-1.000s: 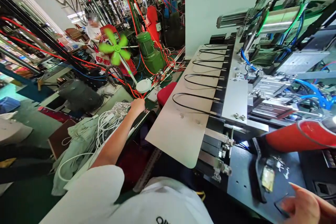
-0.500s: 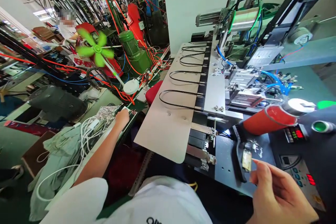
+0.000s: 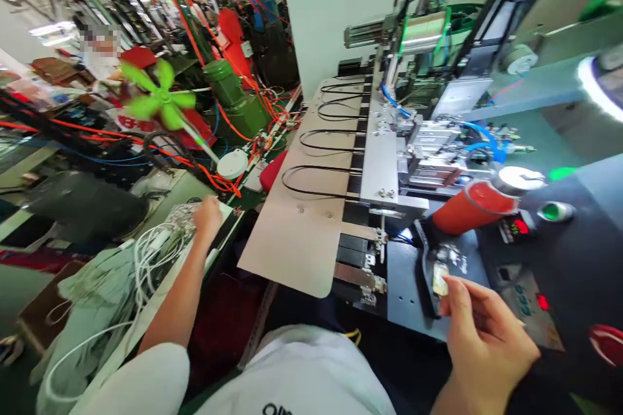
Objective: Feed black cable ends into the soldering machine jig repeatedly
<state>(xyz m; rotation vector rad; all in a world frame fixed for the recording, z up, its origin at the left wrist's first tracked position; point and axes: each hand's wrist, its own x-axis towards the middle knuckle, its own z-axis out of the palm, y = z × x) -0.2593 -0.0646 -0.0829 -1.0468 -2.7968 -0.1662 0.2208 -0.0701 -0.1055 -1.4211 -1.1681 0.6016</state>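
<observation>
Right hand [image 3: 479,337] has come up from the low corner since a second ago, fingers curled, fingertips now touching a small yellowish part [image 3: 440,279] sitting in the black holder [image 3: 426,266]; actual grip I cannot tell. So the work has closed on that part. It looks flat, pale, shiny. At 12 o'clock from it lies a red cylinder [image 3: 470,207]. Left hand [image 3: 208,215], at 9 o'clock, stays loosely closed, resting on a wire bundle [image 3: 182,217] on the side desk [image 3: 168,272]; white cables [image 3: 146,253] beside. Farther off, black loops [image 3: 316,178] on the metal plate [image 3: 292,240], green fan [image 3: 156,100] behind.
</observation>
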